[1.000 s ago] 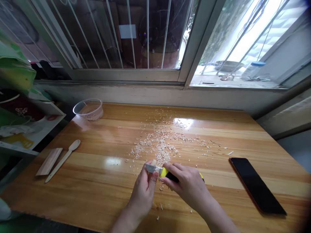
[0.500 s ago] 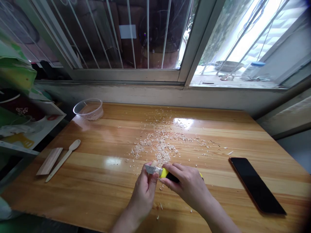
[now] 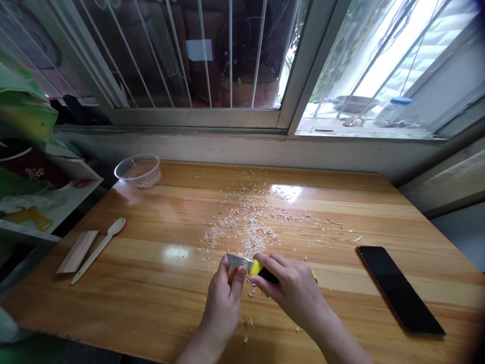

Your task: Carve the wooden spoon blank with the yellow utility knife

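My right hand (image 3: 293, 290) grips a knife with a yellow and black handle (image 3: 257, 269); its short metal blade (image 3: 237, 261) points left. My left hand (image 3: 223, 298) is closed around a small piece of wood that is almost fully hidden in the fingers, with the thumb pressed next to the blade. A pile of pale wood shavings (image 3: 248, 227) lies on the wooden table (image 3: 159, 283) just beyond both hands.
A wooden spoon (image 3: 99, 248) and a flat wooden block (image 3: 78, 251) lie at the left. A clear plastic bowl (image 3: 138, 171) stands at the back left. A black phone (image 3: 399, 288) lies at the right. A cluttered shelf (image 3: 34, 202) borders the table's left side.
The tip of the wood piece that showed above the blade is now hidden behind the blade and fingers. The hands have barely shifted.
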Demonstrator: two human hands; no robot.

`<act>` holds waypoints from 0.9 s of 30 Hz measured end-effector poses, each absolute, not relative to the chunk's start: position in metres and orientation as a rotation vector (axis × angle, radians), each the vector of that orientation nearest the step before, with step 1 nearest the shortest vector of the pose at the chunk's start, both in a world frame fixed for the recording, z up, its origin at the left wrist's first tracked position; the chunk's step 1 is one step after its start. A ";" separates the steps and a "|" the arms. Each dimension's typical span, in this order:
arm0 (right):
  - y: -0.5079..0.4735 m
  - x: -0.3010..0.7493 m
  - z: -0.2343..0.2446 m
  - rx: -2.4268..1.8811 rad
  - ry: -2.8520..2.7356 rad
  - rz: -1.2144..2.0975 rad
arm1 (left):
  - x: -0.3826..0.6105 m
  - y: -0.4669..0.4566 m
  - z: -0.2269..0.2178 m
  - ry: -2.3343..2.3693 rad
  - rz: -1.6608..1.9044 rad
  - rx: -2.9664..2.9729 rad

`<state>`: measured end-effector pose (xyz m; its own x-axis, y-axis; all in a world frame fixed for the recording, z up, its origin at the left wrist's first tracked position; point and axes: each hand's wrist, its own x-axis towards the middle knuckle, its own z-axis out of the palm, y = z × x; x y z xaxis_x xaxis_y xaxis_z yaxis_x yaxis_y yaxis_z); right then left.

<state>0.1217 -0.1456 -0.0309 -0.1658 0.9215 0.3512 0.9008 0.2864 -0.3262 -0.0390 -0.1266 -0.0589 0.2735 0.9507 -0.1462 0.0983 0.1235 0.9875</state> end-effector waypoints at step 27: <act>-0.135 0.144 -0.075 -1.852 -1.471 0.702 | -0.038 -0.116 -0.036 0.791 0.779 0.535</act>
